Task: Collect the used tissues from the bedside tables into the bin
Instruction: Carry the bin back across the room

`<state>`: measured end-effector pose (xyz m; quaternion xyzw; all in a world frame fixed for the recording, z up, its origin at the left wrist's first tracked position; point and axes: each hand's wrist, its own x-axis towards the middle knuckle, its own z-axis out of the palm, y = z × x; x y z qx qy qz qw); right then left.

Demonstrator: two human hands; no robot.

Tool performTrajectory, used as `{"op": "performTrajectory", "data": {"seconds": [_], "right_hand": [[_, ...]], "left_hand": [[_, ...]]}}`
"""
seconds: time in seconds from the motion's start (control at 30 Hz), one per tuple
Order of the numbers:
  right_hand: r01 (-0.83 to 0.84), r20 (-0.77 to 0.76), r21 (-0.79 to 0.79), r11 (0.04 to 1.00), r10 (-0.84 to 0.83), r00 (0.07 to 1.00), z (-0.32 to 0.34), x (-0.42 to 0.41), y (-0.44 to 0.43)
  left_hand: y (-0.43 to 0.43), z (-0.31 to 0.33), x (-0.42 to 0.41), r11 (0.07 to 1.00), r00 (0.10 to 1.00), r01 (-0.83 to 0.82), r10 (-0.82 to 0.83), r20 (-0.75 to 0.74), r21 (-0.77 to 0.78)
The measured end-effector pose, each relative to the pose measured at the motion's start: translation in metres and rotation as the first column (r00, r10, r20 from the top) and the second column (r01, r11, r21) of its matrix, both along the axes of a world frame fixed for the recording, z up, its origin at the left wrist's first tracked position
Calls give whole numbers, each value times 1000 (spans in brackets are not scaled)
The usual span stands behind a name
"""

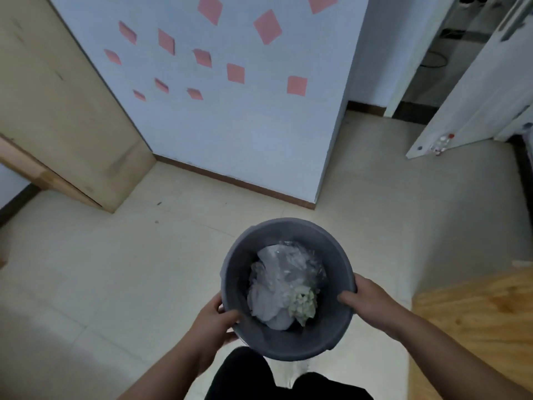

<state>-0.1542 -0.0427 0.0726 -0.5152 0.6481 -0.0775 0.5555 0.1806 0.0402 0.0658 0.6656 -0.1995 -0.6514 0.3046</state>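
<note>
A round grey bin (277, 232) is held over the tiled floor in front of me. My left hand (215, 320) grips its near left rim with the thumb inside. My right hand (364, 297) grips the right rim, thumb also inside. Inside the bin lie crumpled white tissues (268, 304), a clear plastic wrapper (288, 264) and a pale green crumpled wad (302, 304). No bedside table is in view.
A light wooden cabinet (57, 111) stands at the left. Ahead is a white wall with pink sticky notes (236, 73). An open white door (473, 90) with a plastic bottle (442, 141) at its foot is at the right. A wooden surface (476, 313) lies at the near right.
</note>
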Motion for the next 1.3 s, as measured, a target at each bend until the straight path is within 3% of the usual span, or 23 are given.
{"op": "performTrajectory", "data": {"seconds": [0.2,0.53,0.77,0.93,1.3], "right_hand": [[-49,24,-33,998,50,998,8,31,-132],[130,-66,84,988,-124,990,-49,83,-286],[46,-129,97,994,-33,991,-82,114,-405],[22,-144,134,991,-3,990,-178,131,-469],[16,-94,145,989,-2,996,-495,166,-578]], "left_hand": [[-111,-1,19,997,997,-78,78,-8,-13],[-306,-63,77,996,994,-18,28,-109,88],[-421,-108,114,993,991,28,-11,-137,119],[-473,-201,124,984,994,5,14,-104,177],[-597,-498,160,978,998,59,-57,-17,202]]}}
